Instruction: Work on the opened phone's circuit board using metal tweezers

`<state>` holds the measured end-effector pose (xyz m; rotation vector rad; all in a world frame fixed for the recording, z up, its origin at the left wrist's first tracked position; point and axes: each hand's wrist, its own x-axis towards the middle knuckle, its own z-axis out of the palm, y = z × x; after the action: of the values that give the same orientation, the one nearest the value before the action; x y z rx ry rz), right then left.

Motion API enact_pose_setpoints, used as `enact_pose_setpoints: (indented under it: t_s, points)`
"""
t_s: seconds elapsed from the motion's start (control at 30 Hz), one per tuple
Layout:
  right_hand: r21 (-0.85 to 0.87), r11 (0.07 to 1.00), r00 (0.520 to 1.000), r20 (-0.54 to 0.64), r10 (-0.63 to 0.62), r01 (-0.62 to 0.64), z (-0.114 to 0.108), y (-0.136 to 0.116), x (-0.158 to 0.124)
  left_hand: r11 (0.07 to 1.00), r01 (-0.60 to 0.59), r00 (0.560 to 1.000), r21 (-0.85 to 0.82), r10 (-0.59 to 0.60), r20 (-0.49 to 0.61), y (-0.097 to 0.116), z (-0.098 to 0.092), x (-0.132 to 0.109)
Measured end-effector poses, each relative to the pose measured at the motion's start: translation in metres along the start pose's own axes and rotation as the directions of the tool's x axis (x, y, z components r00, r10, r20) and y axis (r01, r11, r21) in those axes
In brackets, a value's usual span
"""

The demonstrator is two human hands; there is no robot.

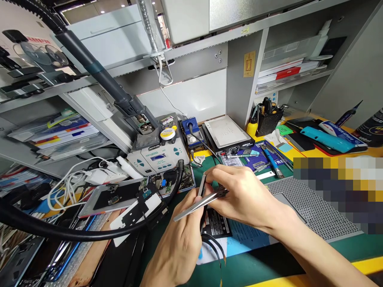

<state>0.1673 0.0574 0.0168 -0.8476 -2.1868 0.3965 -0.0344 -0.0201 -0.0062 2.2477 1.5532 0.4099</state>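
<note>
Beneath the right hand (242, 195), pinching a half-hidden phone (216, 225), tweezers (191, 207) gripped by the left hand (179, 243) lose their tips; green mat (254, 263), crowded shelves (206, 42)

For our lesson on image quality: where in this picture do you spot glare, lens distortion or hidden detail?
Head view: glare on the white back panel; the left shelf splays from the wide lens; a pixelated block hides detail at right; left hand, right hand and tweezers are sharp.
</note>
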Motion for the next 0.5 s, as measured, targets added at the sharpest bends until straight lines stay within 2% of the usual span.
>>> enact_pose_setpoints:
  t_s: [0.1,0.2,0.37,0.43,0.5]
  points:
    - [0.051,0.999,1.0,-0.001,0.006,-0.006,-0.001,0.002,0.0,0.994,0.094,0.993,-0.056,-0.09,0.078,0.001,-0.002,0.01]
    - [0.1,0.995,1.0,-0.004,0.023,-0.022,-0.004,0.005,-0.001,0.977,0.156,0.985,-0.148,-0.143,0.095,0.006,-0.006,0.012]
    - [0.183,0.98,0.997,0.003,0.073,-0.073,-0.01,0.009,-0.002,0.877,0.325,0.945,-0.353,-0.285,0.163,0.014,-0.011,0.016]
    - [0.211,0.972,0.995,0.01,0.101,-0.101,-0.013,0.01,-0.002,0.852,0.349,0.937,-0.389,-0.318,0.143,0.016,-0.011,0.014]
    - [0.246,0.961,0.992,0.024,0.121,-0.123,-0.015,0.012,-0.002,0.87,0.308,0.951,-0.384,-0.298,0.087,0.018,-0.009,0.011]
